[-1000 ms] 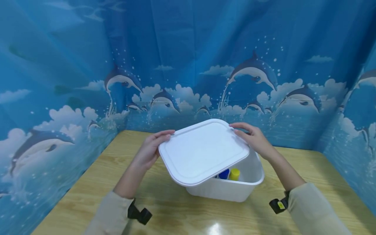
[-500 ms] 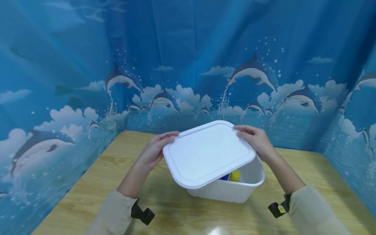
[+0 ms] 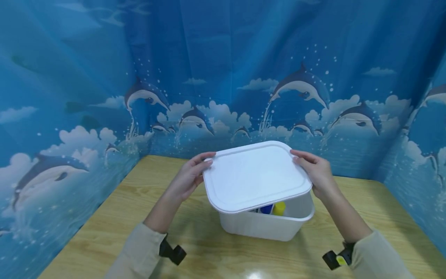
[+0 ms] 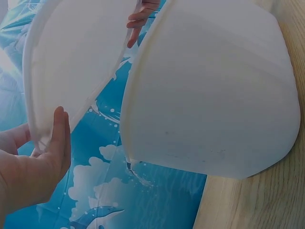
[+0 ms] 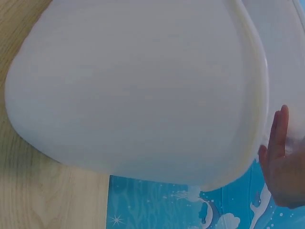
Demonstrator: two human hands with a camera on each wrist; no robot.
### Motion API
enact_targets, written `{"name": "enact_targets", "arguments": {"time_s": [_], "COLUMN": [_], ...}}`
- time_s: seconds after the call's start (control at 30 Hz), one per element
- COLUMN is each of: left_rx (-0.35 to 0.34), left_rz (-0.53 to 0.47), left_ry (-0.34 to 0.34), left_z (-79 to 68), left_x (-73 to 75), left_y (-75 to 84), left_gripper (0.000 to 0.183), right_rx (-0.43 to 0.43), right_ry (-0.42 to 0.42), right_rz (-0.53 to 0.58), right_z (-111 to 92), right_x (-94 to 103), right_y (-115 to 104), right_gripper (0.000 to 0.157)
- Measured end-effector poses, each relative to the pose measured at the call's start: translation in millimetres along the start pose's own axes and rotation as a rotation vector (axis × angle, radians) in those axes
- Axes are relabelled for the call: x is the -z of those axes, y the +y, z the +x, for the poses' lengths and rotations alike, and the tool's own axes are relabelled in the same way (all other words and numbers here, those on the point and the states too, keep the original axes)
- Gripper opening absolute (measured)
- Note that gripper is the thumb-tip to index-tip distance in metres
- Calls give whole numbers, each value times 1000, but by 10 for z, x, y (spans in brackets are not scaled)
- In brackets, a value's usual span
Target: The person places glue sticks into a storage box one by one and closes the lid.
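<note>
A white rectangular lid [image 3: 258, 174] is held tilted above a white plastic box [image 3: 258, 226], apart from its rim in the left wrist view. My left hand [image 3: 189, 176] grips the lid's left end, thumb on top and the other fingers underneath. At the right end, my right hand [image 3: 317, 172] pinches the lid in the same manner. Inside the box, a yellow cylindrical thing [image 3: 279, 208] and a blue thing [image 3: 266, 209] show through the gap; the lid hides the other contents. The right wrist view shows the box's outer wall [image 5: 138, 95] close up.
The box stands on a light wood-grain table [image 3: 139, 205]. Blue curtains [image 3: 223, 77] printed with dolphins rise behind the table and along both sides. A black wrist camera [image 3: 172, 254] is strapped at the left sleeve, another black camera [image 3: 336, 259] at the right.
Both hands have carried the lid to the right over the box, and its near edge has risen slightly. The box has stayed in place.
</note>
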State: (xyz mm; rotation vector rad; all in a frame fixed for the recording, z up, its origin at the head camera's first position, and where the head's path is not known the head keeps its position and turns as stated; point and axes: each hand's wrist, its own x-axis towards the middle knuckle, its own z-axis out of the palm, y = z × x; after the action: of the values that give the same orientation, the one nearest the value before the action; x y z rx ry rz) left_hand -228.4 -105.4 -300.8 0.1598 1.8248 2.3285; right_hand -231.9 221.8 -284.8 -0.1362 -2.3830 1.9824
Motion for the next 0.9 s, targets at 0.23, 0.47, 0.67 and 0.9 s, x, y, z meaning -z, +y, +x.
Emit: {"name": "enact_targets", "arguments": {"time_s": [0.23, 0.47, 0.67, 0.9], "left_rx": [-16, -30, -31, -20], "left_rz": [39, 105, 122, 148], "left_ry": [-37, -83, -68, -66], "left_z": [-87, -168, -172, -146], "left_x": [-49, -87, -67, -1], "left_y": [-14, -70, -112, -133], "left_gripper": [50, 54, 54, 53], "right_rx": [-35, -45, -47, -32], "right_ry": [107, 147, 115, 10], "right_rz": [163, 201, 169, -129], "right_z": [-52, -107, -190, -290], "right_x": [112, 150, 159, 234], "right_y": [13, 56, 105, 172], "right_gripper": [48, 49, 50, 51]}}
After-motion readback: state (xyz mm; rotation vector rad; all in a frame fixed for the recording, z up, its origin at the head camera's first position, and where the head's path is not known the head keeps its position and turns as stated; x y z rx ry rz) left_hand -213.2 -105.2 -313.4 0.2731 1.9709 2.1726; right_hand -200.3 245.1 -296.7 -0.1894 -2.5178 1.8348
